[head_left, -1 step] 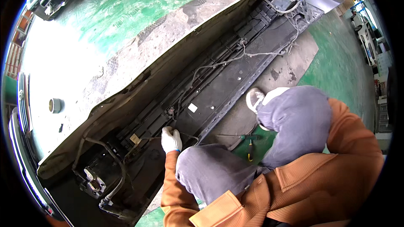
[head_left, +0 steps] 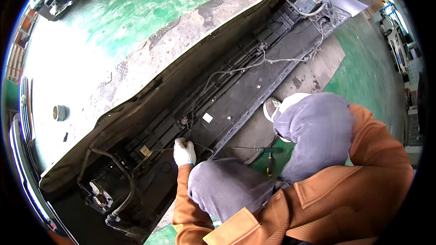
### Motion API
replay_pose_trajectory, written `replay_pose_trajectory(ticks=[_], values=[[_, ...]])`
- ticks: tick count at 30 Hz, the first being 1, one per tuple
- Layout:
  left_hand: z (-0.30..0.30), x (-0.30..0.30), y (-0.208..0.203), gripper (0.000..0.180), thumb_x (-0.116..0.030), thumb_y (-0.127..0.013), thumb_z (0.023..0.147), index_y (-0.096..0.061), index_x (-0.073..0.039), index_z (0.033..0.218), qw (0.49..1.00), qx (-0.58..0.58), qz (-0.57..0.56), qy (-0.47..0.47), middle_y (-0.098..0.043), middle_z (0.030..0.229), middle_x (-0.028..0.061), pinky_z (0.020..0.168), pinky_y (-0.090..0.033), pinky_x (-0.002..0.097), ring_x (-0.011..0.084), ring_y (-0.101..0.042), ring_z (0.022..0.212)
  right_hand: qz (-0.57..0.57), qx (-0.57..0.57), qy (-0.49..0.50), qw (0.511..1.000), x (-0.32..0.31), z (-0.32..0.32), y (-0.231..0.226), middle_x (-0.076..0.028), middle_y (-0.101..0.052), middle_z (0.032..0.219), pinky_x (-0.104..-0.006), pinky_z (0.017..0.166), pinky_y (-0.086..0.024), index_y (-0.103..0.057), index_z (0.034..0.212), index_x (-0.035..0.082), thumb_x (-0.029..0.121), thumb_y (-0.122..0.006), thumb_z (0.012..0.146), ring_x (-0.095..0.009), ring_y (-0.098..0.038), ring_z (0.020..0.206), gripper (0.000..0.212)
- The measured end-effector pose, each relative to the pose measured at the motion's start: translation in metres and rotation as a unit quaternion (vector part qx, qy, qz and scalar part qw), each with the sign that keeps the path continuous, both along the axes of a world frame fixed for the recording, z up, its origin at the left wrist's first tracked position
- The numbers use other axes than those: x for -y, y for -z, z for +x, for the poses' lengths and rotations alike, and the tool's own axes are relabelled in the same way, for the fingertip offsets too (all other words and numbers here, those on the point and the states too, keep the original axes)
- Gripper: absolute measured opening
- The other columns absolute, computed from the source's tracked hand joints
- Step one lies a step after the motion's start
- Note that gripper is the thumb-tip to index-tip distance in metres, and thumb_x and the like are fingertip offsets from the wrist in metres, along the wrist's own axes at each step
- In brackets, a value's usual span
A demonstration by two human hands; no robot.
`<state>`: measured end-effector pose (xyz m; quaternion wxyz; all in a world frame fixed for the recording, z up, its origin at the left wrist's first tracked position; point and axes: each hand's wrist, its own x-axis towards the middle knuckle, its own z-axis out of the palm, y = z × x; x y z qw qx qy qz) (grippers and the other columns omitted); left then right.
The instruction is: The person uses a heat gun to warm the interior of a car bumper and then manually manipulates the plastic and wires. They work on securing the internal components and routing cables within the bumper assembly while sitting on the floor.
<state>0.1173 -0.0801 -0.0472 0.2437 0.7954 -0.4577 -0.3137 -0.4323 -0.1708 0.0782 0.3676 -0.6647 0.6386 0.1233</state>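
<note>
My left hand [head_left: 185, 153], in a white glove, is closed over the inside of a large, long car bumper [head_left: 227, 106] lying hollow side up. Its fingers are pinched on a thin wire of the wiring harness [head_left: 238, 69]; the wire shows on both sides of the glove. More of this harness winds along the dark inner face toward the far right end. A yellowish tag [head_left: 146, 151] sits left of the hand, and a white label [head_left: 207, 117] lies beyond it. The right sleeve [head_left: 377, 136] shows at my side, but my right hand is out of sight.
Between my legs a green-handled screwdriver [head_left: 265, 150] and a tool with a yellow-and-black handle [head_left: 270, 165] lie on the floor. A short metal ring [head_left: 59, 113] stands beyond the bumper at left. Car parts [head_left: 397, 45] line the right side.
My right leg and shoe have shifted slightly to the left. The left hand stays almost in place on the wire.
</note>
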Motion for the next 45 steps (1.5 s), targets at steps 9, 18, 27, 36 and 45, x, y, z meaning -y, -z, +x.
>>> replay_pose_trajectory(ticks=[9,18,27,36,45], values=[[0.015,0.040,-0.111,0.029,-0.027,-0.076,0.095,-0.072,0.000,0.104,0.988,-0.108,0.095,0.063,-0.076,0.093,0.0118,0.082,-0.056,0.0348,0.0199,-0.070,0.087,-0.289,0.116,-0.252,0.916,0.206,0.134,0.063,-0.014,-0.070,0.119,-0.0477,0.104,-0.049,-0.072,0.123,0.010,0.030,-0.065,0.096,-0.037,-0.062,0.114,0.035],[-0.079,0.179,-0.071,0.056,-0.039,-0.074,0.090,-0.066,-0.005,0.135,0.954,0.166,0.032,0.248,-0.069,0.126,0.0231,0.104,-0.051,0.0477,0.0420,-0.064,0.118,-0.214,0.134,-0.367,0.896,0.271,0.160,0.110,-0.012,-0.069,0.107,-0.0472,0.097,-0.051,-0.074,0.111,0.014,0.026,-0.069,0.090,-0.034,-0.064,0.110,0.024],[-0.149,0.203,-0.015,0.027,-0.029,-0.075,0.089,-0.075,-0.013,0.110,0.913,0.233,-0.081,0.324,-0.073,0.102,0.0109,0.087,-0.051,0.0473,0.0340,-0.067,0.098,-0.215,0.187,-0.372,0.884,0.277,0.094,0.121,-0.009,-0.068,0.097,-0.0458,0.090,-0.053,-0.070,0.099,0.016,0.018,-0.070,0.087,-0.032,-0.067,0.098,0.012],[-0.160,0.179,-0.001,0.029,-0.030,-0.077,0.088,-0.072,-0.013,0.111,0.915,0.277,-0.044,0.289,-0.073,0.100,0.0118,0.087,-0.052,0.0456,0.0329,-0.069,0.096,-0.304,0.126,-0.400,0.856,0.254,0.100,0.128,-0.005,-0.068,0.091,-0.0458,0.083,-0.052,-0.071,0.093,0.018,0.021,-0.071,0.087,-0.027,-0.067,0.094,0.008],[-0.140,0.190,-0.013,0.033,-0.028,-0.075,0.087,-0.076,-0.008,0.114,0.955,0.126,0.005,0.269,-0.076,0.108,0.0191,0.095,-0.054,0.0460,0.0391,-0.070,0.106,-0.224,0.086,-0.362,0.901,0.261,0.113,0.125,-0.007,-0.074,0.093,-0.0457,0.089,-0.053,-0.078,0.095,0.018,0.025,-0.073,0.086,-0.030,-0.071,0.097,0.011]])
